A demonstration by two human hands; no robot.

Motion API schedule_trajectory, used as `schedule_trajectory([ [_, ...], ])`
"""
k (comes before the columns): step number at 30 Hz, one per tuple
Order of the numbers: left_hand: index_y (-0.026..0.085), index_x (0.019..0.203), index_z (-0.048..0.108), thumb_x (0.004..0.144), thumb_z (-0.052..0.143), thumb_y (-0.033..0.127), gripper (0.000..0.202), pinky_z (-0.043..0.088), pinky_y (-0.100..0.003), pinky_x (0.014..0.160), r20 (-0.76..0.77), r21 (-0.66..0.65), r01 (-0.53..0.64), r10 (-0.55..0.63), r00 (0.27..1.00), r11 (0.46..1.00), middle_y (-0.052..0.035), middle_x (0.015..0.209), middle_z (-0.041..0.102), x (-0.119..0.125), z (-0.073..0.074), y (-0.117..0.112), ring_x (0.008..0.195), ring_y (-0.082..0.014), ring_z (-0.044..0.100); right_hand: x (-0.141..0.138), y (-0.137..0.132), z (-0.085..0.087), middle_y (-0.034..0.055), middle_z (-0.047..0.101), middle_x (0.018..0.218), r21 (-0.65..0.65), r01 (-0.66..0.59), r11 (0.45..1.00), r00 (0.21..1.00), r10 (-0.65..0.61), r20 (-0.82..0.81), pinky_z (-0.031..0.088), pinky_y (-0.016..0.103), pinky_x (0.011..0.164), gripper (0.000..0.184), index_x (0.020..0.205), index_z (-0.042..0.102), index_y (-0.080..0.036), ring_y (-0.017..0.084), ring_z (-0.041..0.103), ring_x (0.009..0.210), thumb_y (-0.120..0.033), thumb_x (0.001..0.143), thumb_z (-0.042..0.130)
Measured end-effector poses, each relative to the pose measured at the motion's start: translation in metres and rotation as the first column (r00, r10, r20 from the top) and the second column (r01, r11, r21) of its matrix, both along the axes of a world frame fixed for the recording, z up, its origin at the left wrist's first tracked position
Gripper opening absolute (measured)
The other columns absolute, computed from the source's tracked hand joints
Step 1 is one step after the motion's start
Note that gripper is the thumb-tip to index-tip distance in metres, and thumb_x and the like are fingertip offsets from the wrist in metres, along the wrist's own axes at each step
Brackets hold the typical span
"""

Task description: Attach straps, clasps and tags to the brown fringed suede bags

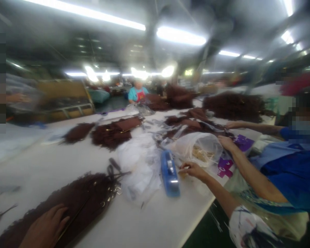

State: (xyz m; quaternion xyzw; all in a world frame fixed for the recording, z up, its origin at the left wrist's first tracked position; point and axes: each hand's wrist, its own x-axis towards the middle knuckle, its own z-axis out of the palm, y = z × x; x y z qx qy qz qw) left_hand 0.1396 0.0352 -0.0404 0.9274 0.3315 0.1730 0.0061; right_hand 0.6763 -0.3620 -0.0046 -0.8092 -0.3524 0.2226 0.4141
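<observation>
My left hand (48, 222) lies with its fingers stretched over a long, dark brown fringed leather-like piece (85, 193) at the lower left. Gold-coloured metal hooks and rings show at the piece's far end. Out to the right, my right hand (193, 171) has its fingers drawn together over a small yellowish clump (183, 174); blur hides exactly what is between them. Right beside it stands a blue tape dispenser (167, 172). Behind that hand, an open whitish plastic bag (183, 146) holds tan, string-like loops. Black-handled scissors (113, 167) lie past the brown piece.
A heap of clear plastic bags (139, 165) lies mid-table. Brown fringed piles (113, 132) spread farther back. At right, a co-worker in blue (281, 168) reaches both hands over the table (175, 217) near purple-printed plastic (225, 167). Another person (137, 93) is across the table.
</observation>
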Motion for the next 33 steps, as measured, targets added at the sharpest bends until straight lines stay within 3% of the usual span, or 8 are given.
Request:
schedule_trajectory([
  [4,0.026,0.099,0.062,0.082,0.050,0.046,0.030,0.044,-0.047,0.100,0.112,-0.017,0.080,-0.078,0.991,0.997,-0.0069,0.120,0.062,0.038,0.034,-0.038,0.110,-0.0290,0.059,-0.005,-0.006,0.015,-0.0056,0.050,0.062,0.191,0.164,0.968,0.981,-0.141,-0.130,0.026,0.021,0.045,0.043,0.085,0.056,-0.018,0.007,0.035,0.046,-0.059,0.074,0.059],
  [9,0.026,0.122,0.055,0.086,0.051,0.043,0.041,0.050,-0.037,0.091,0.410,-0.427,0.216,-0.025,0.912,0.878,-0.0051,0.123,0.060,0.113,0.105,-0.143,0.107,-0.0242,0.059,-0.047,0.004,0.072,-0.0055,0.049,0.062,0.318,0.119,0.941,0.979,-0.057,-0.197,0.025,0.021,0.047,0.036,0.084,0.055,-0.018,0.007,0.037,0.050,-0.051,0.074,0.067],
  [15,0.032,0.146,0.027,0.072,0.069,0.023,0.085,0.050,-0.028,0.065,0.630,-0.761,0.621,-0.015,0.777,0.188,-0.0103,0.121,0.059,0.174,0.131,-0.219,0.075,-0.0141,0.063,-0.149,0.044,0.136,-0.0041,0.052,0.065,0.274,-0.289,0.917,0.890,0.363,-0.276,0.031,0.021,0.051,0.031,0.082,0.055,-0.018,0.008,0.043,0.057,-0.044,0.075,0.071],
  [17,0.028,0.140,0.039,0.067,0.073,0.021,0.081,0.052,-0.030,0.065,0.625,-0.778,0.619,-0.033,0.780,-0.108,-0.0127,0.115,0.061,0.169,0.126,-0.223,0.072,-0.0152,0.065,-0.177,0.058,0.142,-0.0038,0.052,0.066,0.271,-0.393,0.878,0.834,0.465,-0.297,0.033,0.021,0.053,0.030,0.082,0.055,-0.018,0.009,0.045,0.059,-0.044,0.077,0.070],
  [19,0.019,0.123,0.057,0.068,0.072,0.025,0.058,0.052,-0.030,0.063,0.575,-0.792,0.546,-0.035,0.817,-0.273,-0.0118,0.099,0.066,0.150,0.121,-0.223,0.064,-0.0149,0.065,-0.198,0.072,0.140,-0.0035,0.052,0.067,0.273,-0.463,0.843,0.789,0.533,-0.307,0.034,0.021,0.054,0.030,0.084,0.055,-0.018,0.009,0.047,0.060,-0.044,0.078,0.069],
  [22,0.011,0.093,0.068,0.072,0.068,0.031,0.029,0.046,-0.023,0.051,0.487,-0.842,0.490,0.074,0.870,-0.225,-0.0066,0.076,0.066,0.106,0.110,-0.219,0.050,-0.0104,0.059,-0.218,0.095,0.126,-0.0030,0.055,0.069,0.252,-0.528,0.811,0.760,0.584,-0.285,0.034,0.021,0.054,0.030,0.085,0.055,-0.018,0.010,0.048,0.061,-0.044,0.078,0.068],
  [29,0.012,0.069,0.065,0.069,0.063,0.035,0.024,0.026,-0.019,0.034,0.169,-0.976,0.112,0.331,0.928,0.185,-0.0018,0.056,0.061,0.020,0.057,-0.208,0.032,-0.0071,0.041,-0.269,0.127,0.057,-0.0003,0.063,0.071,-0.090,-0.642,0.761,0.748,0.648,0.140,0.042,0.026,0.059,0.015,0.083,0.059,-0.021,0.017,0.059,0.067,-0.036,0.081,0.057],
  [33,0.015,0.069,0.067,0.070,0.061,0.037,0.023,0.031,-0.021,0.037,0.151,-0.966,0.061,0.356,0.922,0.252,0.0013,0.049,0.056,-0.002,0.032,-0.212,0.035,-0.0096,0.043,-0.327,0.126,0.031,0.0091,0.066,0.106,-0.136,-0.687,0.714,0.654,0.688,0.314,0.048,0.033,0.071,0.022,0.098,0.063,-0.023,0.023,0.065,0.082,-0.030,0.083,0.049],
])
